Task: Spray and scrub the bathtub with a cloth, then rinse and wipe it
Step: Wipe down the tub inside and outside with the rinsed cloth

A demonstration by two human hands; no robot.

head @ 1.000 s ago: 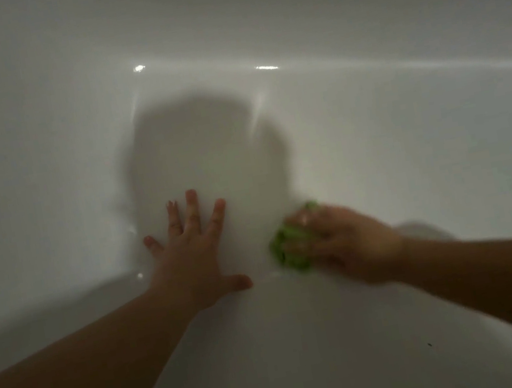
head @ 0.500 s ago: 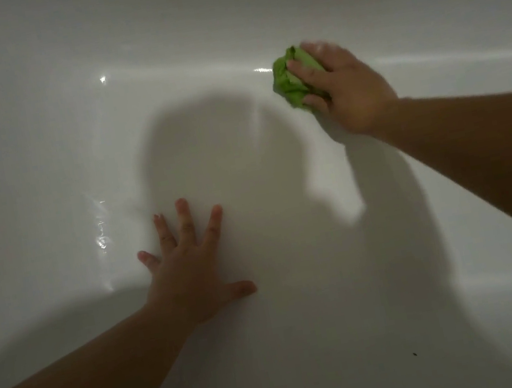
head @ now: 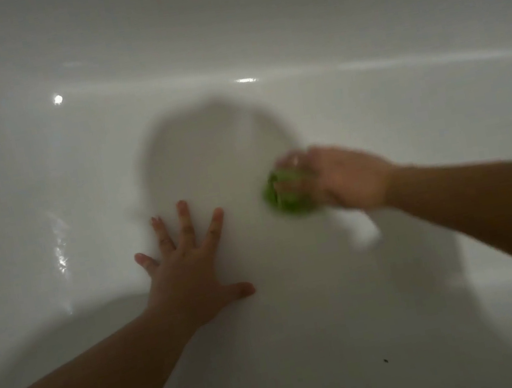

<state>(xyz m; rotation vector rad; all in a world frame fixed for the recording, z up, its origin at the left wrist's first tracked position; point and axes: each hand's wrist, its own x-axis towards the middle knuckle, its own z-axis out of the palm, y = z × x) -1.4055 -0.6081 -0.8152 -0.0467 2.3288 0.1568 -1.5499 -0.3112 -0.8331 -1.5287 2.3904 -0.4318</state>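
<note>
Both hands are in the bathtub (head: 42, 182): the left hand (head: 188, 266) lies flat, fingers spread, bracing, while the right hand (head: 343, 179) grips a bunched green cloth (head: 286, 199) (blurred) against the wall, just right of the left fingertips (head: 217, 215).

Two bare forearms and hands in shot, no sleeves, no gloves, nothing worn on either arm as far as the frame edges. Left hand (head: 189, 269): five fingers and thumb all visible, nails short, w/ small dark marks or specks on the knuckles and backs of the fingers, can't tell what they are. No ring or watch visible on it, wrist bare. Left forearm long, thick toward the near edge, in dim light. Right hand (head: 343, 179): motion-blurred, outline soft, fingertips smeared so nails and detail can't be made out. Right wrist and forearm bare too, darker toward the frame's right edge.
</note>
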